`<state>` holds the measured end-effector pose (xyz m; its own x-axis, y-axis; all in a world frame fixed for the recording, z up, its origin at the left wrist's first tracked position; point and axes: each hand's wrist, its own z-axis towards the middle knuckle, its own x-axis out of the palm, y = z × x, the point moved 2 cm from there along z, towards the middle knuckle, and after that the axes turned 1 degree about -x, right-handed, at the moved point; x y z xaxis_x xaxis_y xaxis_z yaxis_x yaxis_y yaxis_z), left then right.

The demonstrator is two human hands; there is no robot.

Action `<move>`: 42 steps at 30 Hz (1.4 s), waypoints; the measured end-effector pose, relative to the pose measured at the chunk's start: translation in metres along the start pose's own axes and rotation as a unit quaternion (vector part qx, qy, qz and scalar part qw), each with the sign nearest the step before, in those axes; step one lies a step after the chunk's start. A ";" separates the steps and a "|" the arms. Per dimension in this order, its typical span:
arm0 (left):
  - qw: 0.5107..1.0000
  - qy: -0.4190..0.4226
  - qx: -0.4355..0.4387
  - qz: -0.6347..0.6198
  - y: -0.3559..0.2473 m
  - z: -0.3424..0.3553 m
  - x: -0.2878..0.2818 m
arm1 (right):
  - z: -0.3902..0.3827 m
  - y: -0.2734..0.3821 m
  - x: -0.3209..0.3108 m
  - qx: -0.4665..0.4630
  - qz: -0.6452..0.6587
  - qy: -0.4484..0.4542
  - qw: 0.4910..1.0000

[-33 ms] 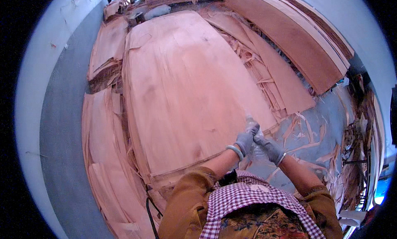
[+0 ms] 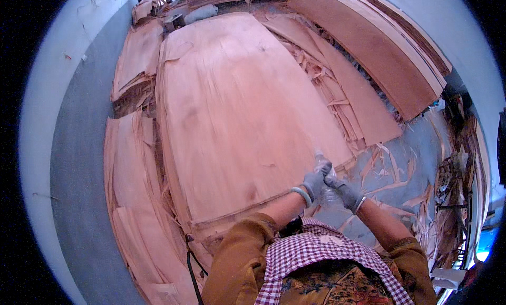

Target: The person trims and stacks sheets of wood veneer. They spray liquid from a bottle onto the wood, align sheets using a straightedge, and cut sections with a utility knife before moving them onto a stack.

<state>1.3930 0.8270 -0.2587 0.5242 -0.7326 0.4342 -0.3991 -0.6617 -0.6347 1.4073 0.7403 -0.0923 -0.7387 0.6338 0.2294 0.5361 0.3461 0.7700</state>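
Observation:
Both my hands wear grey gloves and meet near the front right corner of a large reddish wood veneer sheet [image 2: 237, 120]. Between them is a clear plastic bottle [image 2: 330, 197], its narrow end pointing away from me and its wider body toward me. My left hand [image 2: 314, 182] is closed round the bottle's upper part. Pressed against it, my right hand [image 2: 343, 191] is closed on the bottle too, its fingers near the neck. The top sheet lies flat on a stack of similar sheets, with a shallow crease or tear near its front.
Narrower veneer pieces [image 2: 132, 199] lie along the left by the grey-blue wall. Torn strips [image 2: 337, 110] and a long stack of boards [image 2: 363, 46] are on the right. Scraps litter the grey floor [image 2: 390, 181]. A dark cable [image 2: 194, 270] hangs by my left arm.

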 end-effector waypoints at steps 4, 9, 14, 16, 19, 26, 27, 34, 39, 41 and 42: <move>0.978 0.081 -0.081 -0.172 0.007 -0.027 0.031 | 0.005 -0.039 -0.044 0.060 -0.035 -0.001 0.998; 0.956 0.026 -0.002 -0.292 -0.044 -0.022 -0.026 | 0.065 -0.021 -0.003 -0.031 -0.123 0.052 0.991; 0.970 -0.017 0.160 -0.181 -0.200 -0.051 -0.068 | 0.105 0.094 0.072 -0.060 -0.055 0.116 0.990; 0.966 -0.010 0.160 -0.202 -0.245 -0.084 -0.056 | 0.110 0.123 0.083 -0.097 -0.059 0.128 0.985; 0.944 0.014 0.222 -0.241 -0.236 -0.079 -0.121 | 0.112 0.125 0.138 -0.074 -0.093 0.165 0.979; 0.920 -0.050 0.188 -0.342 -0.096 -0.122 -0.196 | 0.129 -0.003 0.178 0.080 -0.040 0.281 0.956; 0.936 -0.134 0.175 -0.274 -0.091 -0.152 -0.179 | 0.129 -0.019 0.174 0.112 -0.012 0.307 0.945; 0.892 -0.071 0.101 -0.434 0.022 -0.200 -0.155 | 0.098 -0.125 0.155 0.217 -0.170 0.331 0.903; 0.908 -0.088 0.121 -0.390 0.030 -0.170 -0.170 | 0.102 -0.113 0.149 0.176 -0.263 0.252 0.915; 0.931 -0.107 0.158 -0.310 -0.007 -0.153 -0.185 | 0.091 -0.062 0.165 0.130 -0.096 0.293 0.942; 0.940 -0.082 0.173 -0.284 -0.048 -0.137 -0.168 | 0.116 -0.049 0.144 0.039 -0.103 0.265 0.958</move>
<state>1.2211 0.9603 -0.2139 0.6985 -0.2239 0.6797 0.2337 -0.8264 -0.5123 1.3216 0.8948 -0.1661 -0.9244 0.1133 0.3642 0.3710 0.4896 0.7891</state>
